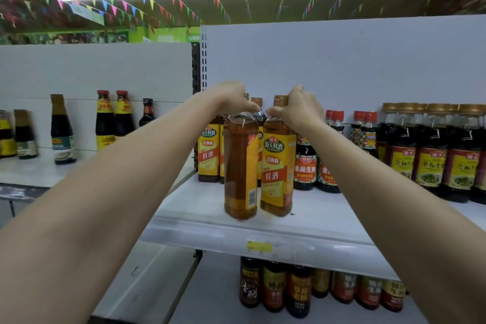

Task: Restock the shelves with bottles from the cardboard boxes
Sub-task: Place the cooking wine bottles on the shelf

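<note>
Bottles: two amber ones near the shelf's (pixel 328 221) front edge, touching side by side, bases down. Left bottle (pixel 240 166) turned label sideways, barcode toward the camera; right bottle (pixel 278 163) label forward. Left hand (pixel 231 97) curled over the left bottle's top, grip closed on the neck and cap. Right hand (pixel 302 108) closed round the right bottle's neck, just under its gold cap (pixel 281 100). Held by the necks, probably, because that let each hand carry and lower one bottle upright past the rows already standing. Set in front of matching amber bottles (pixel 209 155) farther back, so presumably filling that same row forward. Left bottle likely wanting a turn to face its label out. Dark soy bottles (pixel 305 163) standing just right of them; more dark bottles (pixel 431 158) farther right.

Hidden: the left bottle's cap, under the fingers; how many amber bottles stood behind, blocked by hands and front pair. No cardboard boxes in view. Lower-shelf bottles (pixel 299 289) dim, labels hard to read. Far-left bottles (pixel 63 131) blurred at the wide-angle edge.
</note>
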A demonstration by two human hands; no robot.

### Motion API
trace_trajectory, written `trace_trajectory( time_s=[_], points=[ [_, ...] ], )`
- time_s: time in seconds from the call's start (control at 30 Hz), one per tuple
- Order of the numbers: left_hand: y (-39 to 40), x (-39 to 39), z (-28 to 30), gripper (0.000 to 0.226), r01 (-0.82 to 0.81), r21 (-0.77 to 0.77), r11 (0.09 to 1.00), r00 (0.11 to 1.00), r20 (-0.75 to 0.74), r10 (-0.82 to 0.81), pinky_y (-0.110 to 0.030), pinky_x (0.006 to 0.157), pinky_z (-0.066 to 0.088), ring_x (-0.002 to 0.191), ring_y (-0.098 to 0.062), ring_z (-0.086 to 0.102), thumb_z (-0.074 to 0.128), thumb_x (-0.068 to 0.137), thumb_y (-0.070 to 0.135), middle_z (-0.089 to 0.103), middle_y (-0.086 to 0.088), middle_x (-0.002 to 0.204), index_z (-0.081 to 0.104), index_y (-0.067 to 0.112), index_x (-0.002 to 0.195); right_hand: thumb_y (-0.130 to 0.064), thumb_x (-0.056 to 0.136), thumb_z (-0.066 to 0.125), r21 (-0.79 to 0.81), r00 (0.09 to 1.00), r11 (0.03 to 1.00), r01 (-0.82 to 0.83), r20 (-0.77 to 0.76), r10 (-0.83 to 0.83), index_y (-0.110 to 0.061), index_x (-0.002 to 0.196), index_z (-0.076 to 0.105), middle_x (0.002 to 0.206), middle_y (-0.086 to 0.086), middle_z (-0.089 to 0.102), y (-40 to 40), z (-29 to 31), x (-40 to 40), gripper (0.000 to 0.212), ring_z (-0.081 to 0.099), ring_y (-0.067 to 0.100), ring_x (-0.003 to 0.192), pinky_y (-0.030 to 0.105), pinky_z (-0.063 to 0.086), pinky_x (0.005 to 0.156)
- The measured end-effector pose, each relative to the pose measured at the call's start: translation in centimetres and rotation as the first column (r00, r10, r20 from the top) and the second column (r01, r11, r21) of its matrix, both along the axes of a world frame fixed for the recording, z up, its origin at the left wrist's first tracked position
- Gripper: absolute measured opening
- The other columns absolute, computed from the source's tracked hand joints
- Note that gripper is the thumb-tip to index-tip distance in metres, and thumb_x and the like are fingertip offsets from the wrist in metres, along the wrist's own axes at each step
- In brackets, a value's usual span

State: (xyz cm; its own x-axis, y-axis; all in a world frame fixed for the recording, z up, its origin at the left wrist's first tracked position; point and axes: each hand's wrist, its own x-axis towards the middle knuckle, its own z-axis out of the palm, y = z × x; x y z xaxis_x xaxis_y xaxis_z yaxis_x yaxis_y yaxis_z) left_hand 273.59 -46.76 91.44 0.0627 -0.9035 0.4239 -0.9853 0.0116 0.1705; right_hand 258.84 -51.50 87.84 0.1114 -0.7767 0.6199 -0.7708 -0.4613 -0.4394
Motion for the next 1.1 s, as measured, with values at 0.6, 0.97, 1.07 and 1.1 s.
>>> trace_trajectory(
  time_s=[0.6,0.97,1.07,1.1],
  points=[
    [1.2,4.0,-4.8,0.026,0.376,-0.366,0.851,0.390,-0.771,-0.504,-0.025,0.077,0.056,0.094,-0.013,0.065,0.049,0.094,0.001,0.065,-0.008,0.110,0.043,0.001,0.120,-0.037,0.085,0.069,0.029,0.690,0.817,-0.577,0.552,0.468,-0.013,0.138,0.047,0.125,0.006,0.060,-0.5,-2.7,-0.6,0.062,0.061,0.022,0.108,0.047,0.048,0.098],
    [0.3,2.7,-5.3,0.021,0.321,-0.370,0.872,0.429,-0.764,-0.482,-0.032,0.084,0.054,0.106,-0.024,0.061,0.050,0.097,0.011,0.061,-0.013,0.117,0.045,0.008,0.117,-0.039,0.092,0.060,-0.045,0.787,0.880,-0.473,0.428,0.445,-0.017,0.136,0.046,0.105,-0.009,0.055,-0.2,-3.0,0.5,0.052,0.054,0.007,0.090,0.017,0.041,0.063],
    [0.8,2.6,-6.1,0.042,0.202,-0.305,0.931,0.673,-0.647,-0.358,-0.037,0.094,0.050,0.115,-0.025,0.056,0.051,0.096,0.033,0.056,-0.012,0.128,0.044,0.010,0.131,-0.046,0.091,0.057,-0.005,0.801,0.864,-0.504,0.371,0.469,-0.018,0.141,0.040,0.120,-0.004,0.057,-0.1,-3.4,-0.1,0.060,0.057,0.014,0.106,0.024,0.049,0.076],
    [0.7,2.7,-6.9,0.051,0.178,-0.286,0.942,0.716,-0.619,-0.323,-0.039,0.096,0.049,0.117,-0.023,0.056,0.050,0.095,0.041,0.054,-0.010,0.131,0.041,0.011,0.136,-0.055,0.088,0.056,0.030,0.811,0.856,-0.516,0.339,0.477,-0.019,0.145,0.035,0.131,-0.001,0.054,0.0,-4.0,-0.4,0.070,0.054,0.018,0.117,0.031,0.050,0.087]
  ],
)
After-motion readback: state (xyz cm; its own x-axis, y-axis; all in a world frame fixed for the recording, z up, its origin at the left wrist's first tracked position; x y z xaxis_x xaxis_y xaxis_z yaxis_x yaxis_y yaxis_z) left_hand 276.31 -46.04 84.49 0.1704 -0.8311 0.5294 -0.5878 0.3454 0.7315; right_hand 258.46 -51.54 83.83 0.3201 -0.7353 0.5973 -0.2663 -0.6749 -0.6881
